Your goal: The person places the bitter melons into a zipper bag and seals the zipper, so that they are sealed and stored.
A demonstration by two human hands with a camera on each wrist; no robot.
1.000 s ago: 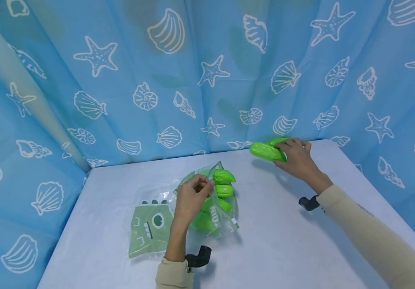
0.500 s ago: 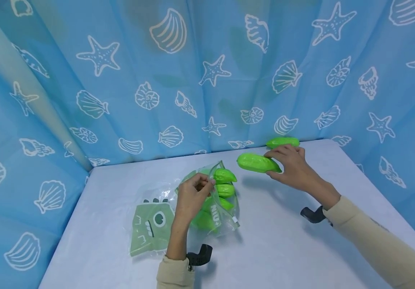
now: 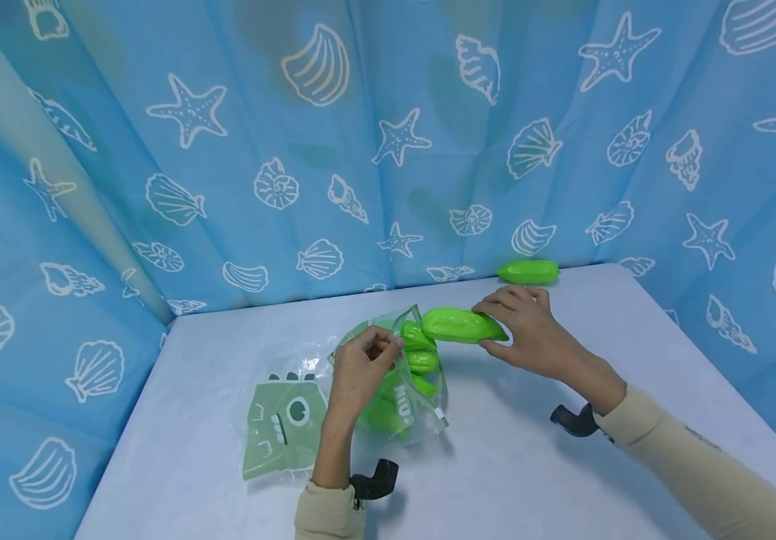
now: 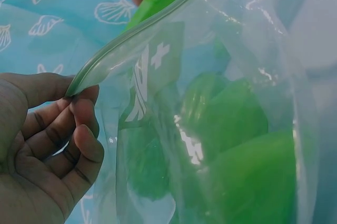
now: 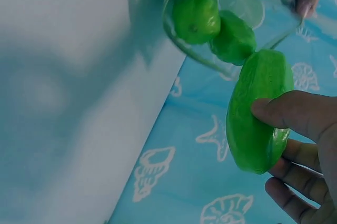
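While the left hand (image 3: 359, 367) pinches the zip rim of the clear bag (image 3: 394, 390) between thumb and curled fingers, holding the mouth up and open, we see the right hand (image 3: 525, 330) gripping a green toy vegetable (image 3: 458, 325) by its far end, thumb under, fingers curled over the top. Its near tip sits right at the bag mouth, just touching or just short of the green pieces already inside (image 3: 421, 360); we cannot tell which. On the right wrist view the held piece (image 5: 258, 113) hangs just outside the rim, with two green pieces (image 5: 213, 21) visible in the opening. One more green piece (image 3: 528, 271) lies well apart on the white table (image 3: 563, 465), close to the shell-print curtain (image 3: 226, 150). We judge the step as loading: insertion in hand, not yet done. Next move likely calls for sliding the piece lengthwise past the rim, keeping the mouth wide, then letting go.
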